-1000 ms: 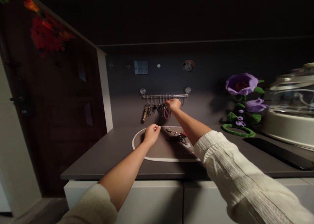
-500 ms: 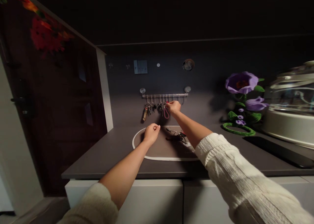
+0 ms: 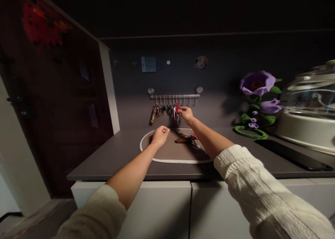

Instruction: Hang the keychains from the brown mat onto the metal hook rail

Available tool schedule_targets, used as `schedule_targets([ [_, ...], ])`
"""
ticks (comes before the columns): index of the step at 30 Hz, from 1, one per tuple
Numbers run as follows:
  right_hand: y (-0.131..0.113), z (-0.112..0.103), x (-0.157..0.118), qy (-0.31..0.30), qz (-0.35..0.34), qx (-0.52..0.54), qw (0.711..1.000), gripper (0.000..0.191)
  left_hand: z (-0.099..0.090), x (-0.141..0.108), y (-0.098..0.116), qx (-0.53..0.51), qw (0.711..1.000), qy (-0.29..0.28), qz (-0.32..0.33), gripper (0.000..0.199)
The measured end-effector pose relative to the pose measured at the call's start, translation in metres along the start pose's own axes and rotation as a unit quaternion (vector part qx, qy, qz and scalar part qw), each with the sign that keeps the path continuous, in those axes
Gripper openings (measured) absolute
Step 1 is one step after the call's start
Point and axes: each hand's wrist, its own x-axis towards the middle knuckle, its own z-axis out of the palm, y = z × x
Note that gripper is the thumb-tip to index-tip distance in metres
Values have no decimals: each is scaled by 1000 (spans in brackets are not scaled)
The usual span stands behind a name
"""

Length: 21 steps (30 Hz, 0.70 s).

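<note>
A clear hook rail (image 3: 175, 96) is fixed to the dark wall by two round mounts, with several key sets (image 3: 161, 109) hanging from its left and middle hooks. My right hand (image 3: 186, 115) is at the rail, thumb and fingertips pinched at the edge of a red keychain charm (image 3: 177, 107). A pink strap (image 3: 174, 114) dangles beside that charm. Over the left part of a brown mat (image 3: 167, 155) with a white rim, my left hand (image 3: 160, 136) is curled closed, with nothing visible in it. More keys (image 3: 193, 139) and a brown strip-like fob (image 3: 181, 140) lie on the mat.
Purple artificial flowers (image 3: 258, 83) with a green ring base stand on the right of the counter (image 3: 110, 155). A black phone-like slab (image 3: 293, 155) lies before a white appliance with a clear dome (image 3: 306, 123). A dark door (image 3: 65, 127) is at left.
My right hand has shifted slightly right from the hanging keys, showing more of the red charm; the pink strap now hangs narrower. The left hand stays curled over the mat. The view tilted slightly down.
</note>
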Motion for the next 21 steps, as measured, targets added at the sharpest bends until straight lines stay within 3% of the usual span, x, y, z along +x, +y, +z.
schedule_targets([
  [7,0,-22,-22,-11,54,21,998,18,0,-3,0,19,999,-27,2,7],
  [15,-7,-52,-65,-62,84,22,994,15,-2,2,16,113,990,-58,-54,13],
  [17,-6,-58,-72,-65,91,3,994,12,-1,9,22,139,984,-85,-70,14],
  [21,3,-68,-77,-54,64,-111,990,9,8,25,29,220,971,-90,-27,9],
])
